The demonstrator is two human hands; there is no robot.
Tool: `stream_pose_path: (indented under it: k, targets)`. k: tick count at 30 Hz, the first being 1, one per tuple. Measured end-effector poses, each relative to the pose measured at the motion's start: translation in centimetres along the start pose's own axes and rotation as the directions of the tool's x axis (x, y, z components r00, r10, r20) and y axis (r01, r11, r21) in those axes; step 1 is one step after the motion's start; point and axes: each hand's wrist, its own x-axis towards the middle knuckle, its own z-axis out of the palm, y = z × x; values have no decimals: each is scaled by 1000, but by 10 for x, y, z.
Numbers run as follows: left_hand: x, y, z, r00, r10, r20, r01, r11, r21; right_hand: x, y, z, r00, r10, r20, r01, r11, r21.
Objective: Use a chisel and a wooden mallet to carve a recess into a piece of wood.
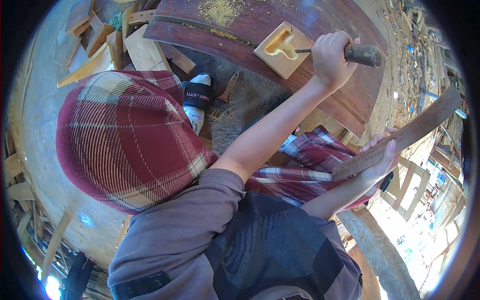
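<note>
My left hand (334, 60) is wrapped round a chisel (365, 55), whose thick wooden handle sticks out on the right side of the fist. Its thin metal shaft reaches left to a pale wooden block (292, 62). A curved, yellowish hollow is cut into the block's top, and the shaft's end is at that hollow's edge. Lower right, my right hand (377, 162) grips a long, flat, slightly curved wooden bat (400, 135), held slanting up to the right and apart from the chisel. The block rests on a dark reddish wooden board (335, 102).
Wood shavings (220, 11) lie on the board's far part. Offcuts (145, 47) are piled at the far left. A brush (230, 87) lies on the ground beside my sandalled foot (197, 97). Plaid cloth (130, 135) covers my legs. Wood scraps (415, 55) litter the right.
</note>
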Motion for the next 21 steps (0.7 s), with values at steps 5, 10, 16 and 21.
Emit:
stream_pose_path:
  k: [5, 10, 16, 21]
  targets:
    - [3, 3, 0, 1000, 8, -10, -8, 1000, -1, -1, -2, 0, 1000, 2, 5, -2, 1000, 1]
    - [2, 1, 0, 1000, 22, -11, -22, 1000, -12, -2, -3, 3, 1000, -1, -3, 1, 1000, -14]
    - [2, 0, 2, 1000, 26, 0, -26, 1000, -14, -1, -2, 2, 1000, -4, 9, 4, 1000, -7]
    - [4, -2, 2, 1000, 4, -21, -4, 1000, -7, -3, -3, 7, 999, -34, 38, 32, 998, 56]
